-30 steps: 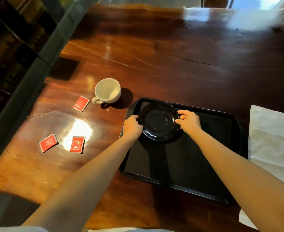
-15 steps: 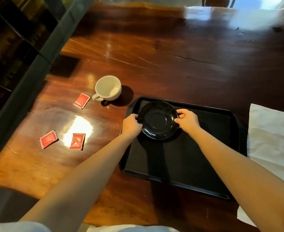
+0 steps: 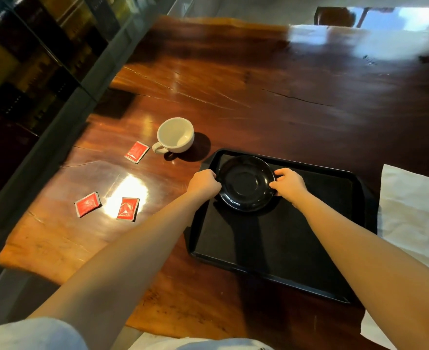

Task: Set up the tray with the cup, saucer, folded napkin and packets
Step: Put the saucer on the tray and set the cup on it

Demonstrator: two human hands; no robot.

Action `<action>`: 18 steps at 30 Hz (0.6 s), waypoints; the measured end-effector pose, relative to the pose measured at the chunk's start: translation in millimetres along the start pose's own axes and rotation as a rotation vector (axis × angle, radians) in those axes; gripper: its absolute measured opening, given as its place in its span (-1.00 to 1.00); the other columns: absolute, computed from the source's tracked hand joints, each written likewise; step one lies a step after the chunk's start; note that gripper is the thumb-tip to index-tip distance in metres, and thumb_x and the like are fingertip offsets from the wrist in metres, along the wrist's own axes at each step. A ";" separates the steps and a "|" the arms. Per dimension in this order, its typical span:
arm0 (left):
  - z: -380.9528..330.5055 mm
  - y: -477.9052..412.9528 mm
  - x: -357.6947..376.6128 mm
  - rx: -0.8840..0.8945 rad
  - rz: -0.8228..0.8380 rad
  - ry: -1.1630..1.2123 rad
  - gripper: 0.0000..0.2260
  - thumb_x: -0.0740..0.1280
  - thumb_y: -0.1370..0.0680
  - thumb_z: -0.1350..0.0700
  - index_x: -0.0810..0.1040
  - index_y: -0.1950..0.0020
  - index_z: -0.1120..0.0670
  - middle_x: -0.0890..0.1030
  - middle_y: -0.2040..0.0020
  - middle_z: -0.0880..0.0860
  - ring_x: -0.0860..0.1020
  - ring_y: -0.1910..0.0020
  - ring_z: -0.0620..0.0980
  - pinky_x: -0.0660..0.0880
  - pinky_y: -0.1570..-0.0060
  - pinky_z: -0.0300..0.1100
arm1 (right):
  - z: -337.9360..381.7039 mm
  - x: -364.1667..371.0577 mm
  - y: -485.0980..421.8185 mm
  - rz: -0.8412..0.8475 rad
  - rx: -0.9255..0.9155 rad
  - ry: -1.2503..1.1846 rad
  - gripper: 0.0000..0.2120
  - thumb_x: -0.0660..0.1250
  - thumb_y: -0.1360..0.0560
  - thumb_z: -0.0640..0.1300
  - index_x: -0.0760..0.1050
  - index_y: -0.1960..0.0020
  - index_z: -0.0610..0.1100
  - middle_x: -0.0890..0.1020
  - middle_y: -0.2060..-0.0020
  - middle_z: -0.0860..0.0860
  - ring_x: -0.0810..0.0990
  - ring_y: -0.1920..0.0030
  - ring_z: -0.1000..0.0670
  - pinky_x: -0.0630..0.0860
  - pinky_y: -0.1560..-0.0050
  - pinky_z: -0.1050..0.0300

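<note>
A black saucer rests in the far left corner of the black tray. My left hand grips its left rim and my right hand grips its right rim. An empty white cup stands upright on the table just beyond the tray's far left corner, handle toward me. Three red packets lie on the wood to the left: one beside the cup, two nearer me. A white napkin lies unfolded right of the tray.
The dark wooden table stretches far ahead with a crack across it. Its left edge runs diagonally beside a glass-fronted shelf. A bright glare spot sits between the two nearer packets.
Both hands stay on the saucer's rims at the tray's far left corner. The view has tipped slightly, so everything sits a little higher in the frame.
</note>
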State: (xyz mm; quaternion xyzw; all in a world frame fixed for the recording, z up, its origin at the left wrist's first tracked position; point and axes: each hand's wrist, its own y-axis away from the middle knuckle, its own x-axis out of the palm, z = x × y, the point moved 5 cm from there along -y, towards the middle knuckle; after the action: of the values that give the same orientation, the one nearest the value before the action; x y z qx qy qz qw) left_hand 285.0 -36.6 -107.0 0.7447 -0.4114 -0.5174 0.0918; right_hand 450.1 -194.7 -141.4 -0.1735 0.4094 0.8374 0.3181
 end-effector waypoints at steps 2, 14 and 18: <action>-2.3 3.1 -9.0 0.015 0.012 -0.033 -0.91 0.25 -0.48 0.21 0.51 0.17 0.06 0.54 0.14 0.08 0.61 0.07 0.15 0.60 0.05 0.04 | 6.9 -5.9 2.1 0.022 -0.010 0.086 -0.48 0.36 -0.45 -0.24 0.31 -0.37 -0.16 0.57 -0.07 -0.12 0.58 0.04 -0.06 0.56 -0.04 -0.01; 28.9 -4.4 -73.4 0.074 0.126 -0.135 -0.93 0.29 -0.48 0.14 0.55 0.13 0.10 0.53 0.32 0.12 0.49 0.30 0.07 0.42 0.42 -0.23 | 103.0 -12.2 12.1 0.122 -0.187 0.634 -0.52 0.37 -0.44 -0.16 0.37 -0.31 -0.26 0.49 -0.26 -0.20 0.46 -0.25 -0.20 0.43 -0.24 -0.04; 59.5 -15.2 -89.6 0.031 0.166 -0.183 -0.85 0.27 -0.50 0.14 0.60 0.02 0.12 0.53 0.32 0.09 0.50 0.30 0.03 0.46 0.35 -0.22 | 131.3 20.4 10.1 0.162 -0.228 0.669 -0.44 0.38 -0.44 -0.11 0.30 -0.37 -0.22 0.45 -0.30 -0.20 0.43 -0.27 -0.21 0.41 -0.25 -0.04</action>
State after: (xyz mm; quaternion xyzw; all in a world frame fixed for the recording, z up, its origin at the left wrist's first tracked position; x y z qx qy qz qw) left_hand 231.2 53.8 -79.9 0.6589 -0.4864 -0.5674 0.0850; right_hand 424.3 -86.9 -67.5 -0.4392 0.4074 0.7969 0.0777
